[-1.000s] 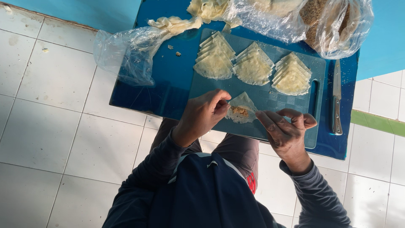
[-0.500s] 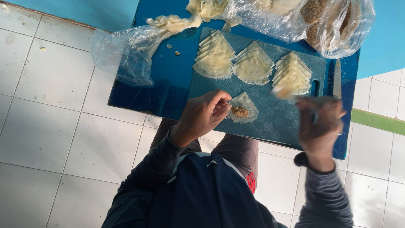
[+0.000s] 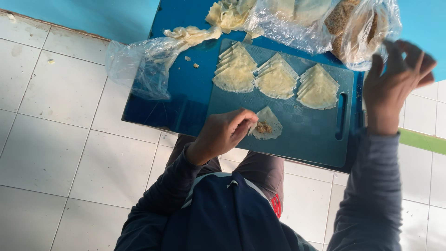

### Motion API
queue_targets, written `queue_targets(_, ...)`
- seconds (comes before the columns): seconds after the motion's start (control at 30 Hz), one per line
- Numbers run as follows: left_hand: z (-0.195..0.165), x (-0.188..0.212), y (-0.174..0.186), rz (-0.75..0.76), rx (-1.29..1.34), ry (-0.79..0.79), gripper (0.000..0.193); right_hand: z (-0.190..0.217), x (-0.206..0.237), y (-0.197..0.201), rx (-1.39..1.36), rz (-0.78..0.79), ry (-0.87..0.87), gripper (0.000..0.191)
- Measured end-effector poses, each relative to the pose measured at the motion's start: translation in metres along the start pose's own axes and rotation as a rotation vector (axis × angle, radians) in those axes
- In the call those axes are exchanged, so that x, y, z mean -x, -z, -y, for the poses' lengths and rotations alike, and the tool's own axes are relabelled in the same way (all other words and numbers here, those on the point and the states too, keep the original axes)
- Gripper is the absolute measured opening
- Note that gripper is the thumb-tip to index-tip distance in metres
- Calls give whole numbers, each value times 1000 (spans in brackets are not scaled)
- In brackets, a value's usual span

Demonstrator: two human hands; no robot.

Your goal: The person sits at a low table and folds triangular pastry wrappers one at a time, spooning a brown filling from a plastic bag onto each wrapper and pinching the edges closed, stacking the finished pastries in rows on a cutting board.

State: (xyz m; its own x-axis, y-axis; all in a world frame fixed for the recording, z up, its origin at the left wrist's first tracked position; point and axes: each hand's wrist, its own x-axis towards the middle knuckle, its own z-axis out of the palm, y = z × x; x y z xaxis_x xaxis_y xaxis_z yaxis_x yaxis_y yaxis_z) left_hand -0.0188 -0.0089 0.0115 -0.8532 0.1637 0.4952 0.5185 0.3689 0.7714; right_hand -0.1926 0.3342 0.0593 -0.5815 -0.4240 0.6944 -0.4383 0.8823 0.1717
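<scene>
Left hand [image 3: 227, 132] pinching filled wrapper [image 3: 265, 124], right hand [image 3: 397, 83] raised well apart

You see: one cutting board [image 3: 306, 139] | three stacks of folded wrappers [image 3: 275, 80] | one single wrapper with filling [image 3: 265, 124] | two clear plastic bags [image 3: 144, 65] | one blue table [image 3: 186, 88] | two hands, left [image 3: 227, 132] and right [image 3: 397, 86]

White tiled floor [image 3: 69, 153], low blue table [image 3: 186, 88], turquoise wall [image 3: 93, 16], daylight
</scene>
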Motion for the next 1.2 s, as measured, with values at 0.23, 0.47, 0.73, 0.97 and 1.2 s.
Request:
queue_targets(0.23, 0, -1, 0, 70, 20, 33, 14, 112, 54, 68, -827, 501, 53, 29)
queue_targets(0.47, -1, -1, -5, 79, -50, 25, 19, 138, 73, 58, -712, 432, 38, 24)
queue_targets(0.73, 4, 3, -12, 64, -116, -53, 17, 145, 73, 58, -599, 417, -55, 21)
queue_targets(0.97, 3, 6, -14, 97, -168, -70, 24, 153, 65, 61, -637, 445, -92, 10)
queue_targets(1.2, 4, 6, -15, 123, -185, -69, 27, 152, 60, 60, -733, 506, -128, 5)
